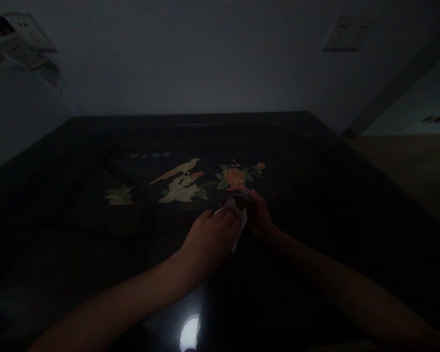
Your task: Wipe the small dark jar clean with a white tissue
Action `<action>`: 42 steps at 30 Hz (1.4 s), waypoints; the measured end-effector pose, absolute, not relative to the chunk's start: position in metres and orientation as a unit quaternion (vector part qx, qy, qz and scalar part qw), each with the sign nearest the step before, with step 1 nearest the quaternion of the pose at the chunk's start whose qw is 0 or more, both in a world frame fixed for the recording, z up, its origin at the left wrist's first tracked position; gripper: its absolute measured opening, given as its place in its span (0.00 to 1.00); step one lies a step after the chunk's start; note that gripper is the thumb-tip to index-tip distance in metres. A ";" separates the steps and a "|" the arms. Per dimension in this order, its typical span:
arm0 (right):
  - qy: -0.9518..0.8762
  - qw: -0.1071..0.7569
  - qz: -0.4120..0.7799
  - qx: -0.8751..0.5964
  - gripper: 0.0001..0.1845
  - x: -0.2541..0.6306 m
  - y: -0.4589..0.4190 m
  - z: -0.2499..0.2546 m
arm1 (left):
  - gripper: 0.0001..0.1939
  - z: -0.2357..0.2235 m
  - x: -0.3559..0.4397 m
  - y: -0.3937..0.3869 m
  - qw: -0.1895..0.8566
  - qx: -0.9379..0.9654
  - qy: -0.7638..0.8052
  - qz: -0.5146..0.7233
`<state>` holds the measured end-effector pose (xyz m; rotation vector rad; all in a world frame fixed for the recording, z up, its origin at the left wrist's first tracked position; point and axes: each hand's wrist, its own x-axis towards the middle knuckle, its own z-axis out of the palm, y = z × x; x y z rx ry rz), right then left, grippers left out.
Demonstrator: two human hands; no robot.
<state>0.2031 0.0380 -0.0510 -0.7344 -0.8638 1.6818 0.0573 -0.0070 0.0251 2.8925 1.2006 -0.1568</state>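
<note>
Taking the painted flower (pixel 234 176) on the dark table (pixel 315 195) as landmark: just below it, to its left, the left hand (pixel 209 237) presses a white cloth (pixel 238 230) with curled fingers. Right of the cloth, touching it, sits a small dark round object (pixel 239 198), too dim to identify. The right hand (pixel 258 215) closes around it from the right, so both hands meet on it.
</note>
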 end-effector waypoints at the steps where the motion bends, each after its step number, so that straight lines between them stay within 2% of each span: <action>1: -0.358 0.527 0.709 -0.303 0.20 0.203 0.038 -0.051 | 0.21 0.023 0.057 -0.008 -0.014 0.923 0.382 -0.044; 4: -0.349 0.529 0.714 -0.296 0.21 0.202 0.039 -0.052 | 0.21 0.019 0.057 -0.009 -0.034 0.925 0.378 -0.037; 7: -0.356 0.533 0.708 -0.296 0.21 0.201 0.040 -0.054 | 0.21 0.019 0.056 -0.008 0.004 0.926 0.374 -0.048; 13: -0.368 0.524 0.705 -0.305 0.23 0.202 0.040 -0.054 | 0.26 0.021 0.055 -0.004 0.164 0.912 0.376 -0.015; 17: -0.351 0.542 0.695 -0.317 0.24 0.202 0.042 -0.055 | 0.31 0.014 0.057 -0.001 0.294 0.872 0.388 0.060; 22: -0.310 0.562 0.696 -0.323 0.24 0.202 0.045 -0.061 | 0.21 0.010 0.061 0.000 0.391 0.819 0.396 0.141; 25: -0.313 0.558 0.699 -0.320 0.24 0.201 0.045 -0.061 | 0.26 0.014 0.062 -0.001 0.357 0.836 0.405 0.095; 28: -0.317 0.549 0.705 -0.318 0.24 0.201 0.043 -0.059 | 0.31 0.020 0.061 -0.002 0.274 0.872 0.405 0.032; 34: -0.342 0.544 0.701 -0.311 0.22 0.199 0.042 -0.057 | 0.25 0.026 0.054 -0.004 0.106 0.914 0.387 -0.057; 42: -0.305 0.550 0.711 -0.315 0.21 0.199 0.043 -0.057 | 0.24 0.018 0.051 -0.002 -0.033 0.922 0.383 -0.047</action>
